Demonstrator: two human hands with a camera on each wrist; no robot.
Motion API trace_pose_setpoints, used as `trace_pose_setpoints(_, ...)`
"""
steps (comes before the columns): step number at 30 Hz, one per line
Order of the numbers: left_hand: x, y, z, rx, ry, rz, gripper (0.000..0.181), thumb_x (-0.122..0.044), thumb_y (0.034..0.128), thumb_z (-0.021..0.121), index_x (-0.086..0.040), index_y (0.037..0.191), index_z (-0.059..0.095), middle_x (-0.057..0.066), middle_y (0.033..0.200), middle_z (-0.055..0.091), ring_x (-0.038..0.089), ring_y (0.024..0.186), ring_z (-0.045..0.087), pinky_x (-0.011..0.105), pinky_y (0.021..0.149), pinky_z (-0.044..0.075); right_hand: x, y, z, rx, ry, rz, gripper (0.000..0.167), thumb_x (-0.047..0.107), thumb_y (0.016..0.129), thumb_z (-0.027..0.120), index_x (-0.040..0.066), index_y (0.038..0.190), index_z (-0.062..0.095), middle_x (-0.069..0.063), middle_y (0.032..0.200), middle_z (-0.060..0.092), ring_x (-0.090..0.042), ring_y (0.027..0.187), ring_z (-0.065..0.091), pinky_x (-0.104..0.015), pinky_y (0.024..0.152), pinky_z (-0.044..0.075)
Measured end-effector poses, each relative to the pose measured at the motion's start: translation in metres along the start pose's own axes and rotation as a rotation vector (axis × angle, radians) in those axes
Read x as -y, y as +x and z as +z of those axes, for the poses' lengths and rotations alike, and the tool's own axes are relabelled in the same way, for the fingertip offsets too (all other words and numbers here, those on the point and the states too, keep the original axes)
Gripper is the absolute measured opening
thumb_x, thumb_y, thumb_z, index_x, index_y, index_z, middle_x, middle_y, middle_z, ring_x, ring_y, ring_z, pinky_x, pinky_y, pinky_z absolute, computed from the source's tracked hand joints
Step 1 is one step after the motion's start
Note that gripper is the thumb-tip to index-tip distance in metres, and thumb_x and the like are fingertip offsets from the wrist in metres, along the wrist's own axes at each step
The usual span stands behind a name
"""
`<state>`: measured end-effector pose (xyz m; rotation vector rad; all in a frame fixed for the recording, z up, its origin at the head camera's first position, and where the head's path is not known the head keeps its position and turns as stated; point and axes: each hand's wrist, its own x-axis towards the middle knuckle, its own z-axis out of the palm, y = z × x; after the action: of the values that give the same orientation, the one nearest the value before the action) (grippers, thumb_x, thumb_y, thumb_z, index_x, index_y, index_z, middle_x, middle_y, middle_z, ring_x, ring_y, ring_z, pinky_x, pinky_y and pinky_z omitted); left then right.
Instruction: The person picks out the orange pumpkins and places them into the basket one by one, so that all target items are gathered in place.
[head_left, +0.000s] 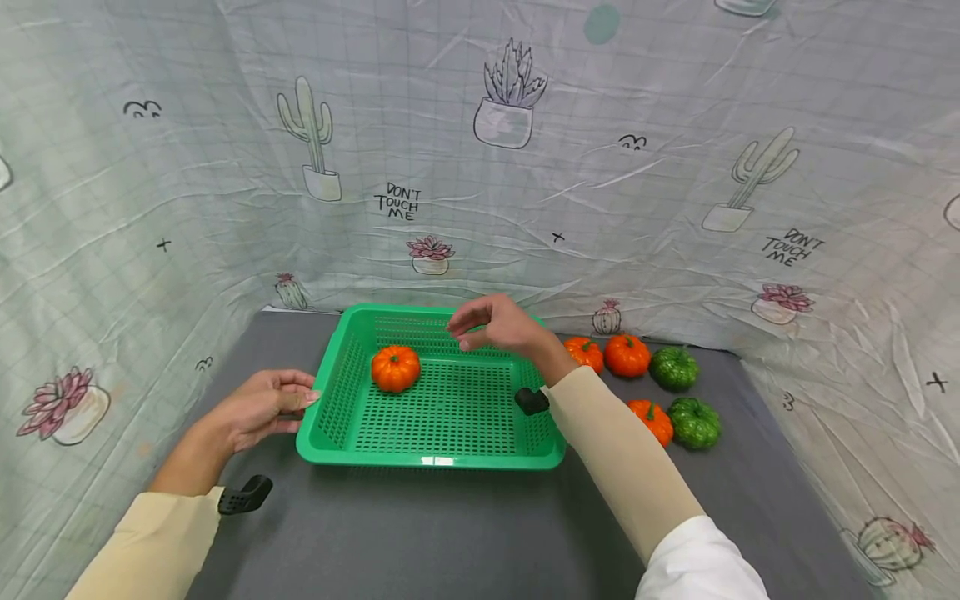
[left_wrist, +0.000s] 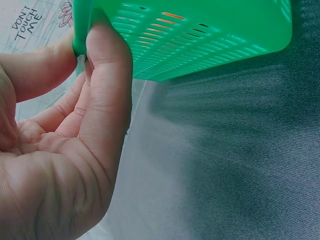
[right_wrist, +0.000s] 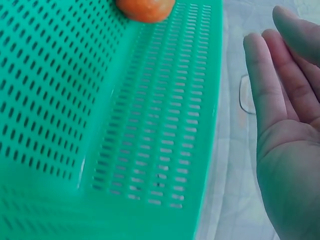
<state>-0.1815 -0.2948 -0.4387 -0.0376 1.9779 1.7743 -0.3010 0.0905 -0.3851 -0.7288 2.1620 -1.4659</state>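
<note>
A green perforated plastic basket (head_left: 442,460) stands on the grey tabletop, with one small orange pumpkin (head_left: 396,369) inside, left of its middle. My left hand (head_left: 258,410) pinches the basket's left rim; the left wrist view shows the thumb and index finger (left_wrist: 107,75) on either side of the edge. Over the back right part of the basket hovers my right hand (head_left: 498,323), its fingers loosely bent and nothing in them. In the right wrist view the right hand (right_wrist: 292,115) is apart from the basket wall, and the pumpkin (right_wrist: 146,9) shows at the top.
Right of the basket lie three orange pumpkins (head_left: 627,356) and two green ones (head_left: 695,422), partly behind the right forearm. A printed cloth (head_left: 450,167) with cactus drawings hangs behind and along both sides of the table (head_left: 420,533).
</note>
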Motion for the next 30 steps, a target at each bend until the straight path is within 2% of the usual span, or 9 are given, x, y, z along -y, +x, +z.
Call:
trace_pose_setpoints(5, 0.000, 0.000, 0.000, -0.001, 0.016, -0.002, 0.030, -0.017, 0.1046, 0.065, 0.000, 0.127, 0.054, -0.003, 0.100, 0.071, 0.012, 0.091, 0.072, 0.034, 0.081, 0.064, -0.003, -0.012, -0.011, -0.021, 0.013, -0.037, 0.034, -0.010, 0.087, 0.074, -0.007, 0.121, 0.070, -0.031, 0.127, 0.069, -0.045, 0.119, 0.067, -0.041, 0.093, 0.062)
trace_pose_setpoints(10, -0.001, 0.000, -0.002, 0.003, 0.032, -0.004, 0.032, -0.018, 0.1053, 0.064, 0.000, 0.129, 0.053, -0.004, 0.100, 0.071, 0.012, 0.091, 0.072, 0.034, 0.082, 0.064, -0.004, -0.024, -0.020, -0.039, 0.013, -0.054, 0.033, -0.009, 0.089, 0.073, -0.008, 0.121, 0.069, -0.033, 0.128, 0.068, -0.052, 0.123, 0.063, -0.041, 0.094, 0.062)
trace_pose_setpoints(16, -0.002, 0.000, -0.001, 0.016, 0.029, -0.006, 0.031, -0.017, 0.1054, 0.064, 0.000, 0.128, 0.053, -0.004, 0.100, 0.072, 0.011, 0.091, 0.073, 0.033, 0.081, 0.064, -0.010, -0.040, -0.029, -0.091, -0.015, -0.042, 0.029, -0.008, 0.089, 0.075, -0.008, 0.118, 0.071, -0.025, 0.121, 0.074, -0.039, 0.112, 0.072, -0.038, 0.091, 0.062)
trace_pose_setpoints(24, 0.001, 0.001, -0.002, 0.016, 0.026, -0.013, 0.029, -0.018, 0.1054, 0.064, -0.001, 0.127, 0.054, -0.004, 0.100, 0.072, 0.011, 0.091, 0.072, 0.033, 0.080, 0.064, -0.016, -0.060, -0.042, -0.135, -0.015, -0.032, 0.026, -0.004, 0.089, 0.077, -0.006, 0.114, 0.074, -0.021, 0.116, 0.077, -0.043, 0.115, 0.070, -0.035, 0.092, 0.062)
trace_pose_setpoints(30, 0.001, 0.001, -0.002, 0.014, 0.017, -0.005, 0.026, -0.017, 0.1049, 0.064, -0.003, 0.125, 0.055, -0.004, 0.100, 0.072, 0.011, 0.091, 0.073, 0.033, 0.081, 0.064, -0.024, -0.075, -0.057, -0.163, -0.034, -0.042, 0.025, -0.005, 0.090, 0.075, -0.008, 0.115, 0.073, -0.027, 0.118, 0.074, -0.043, 0.113, 0.071, -0.036, 0.092, 0.062)
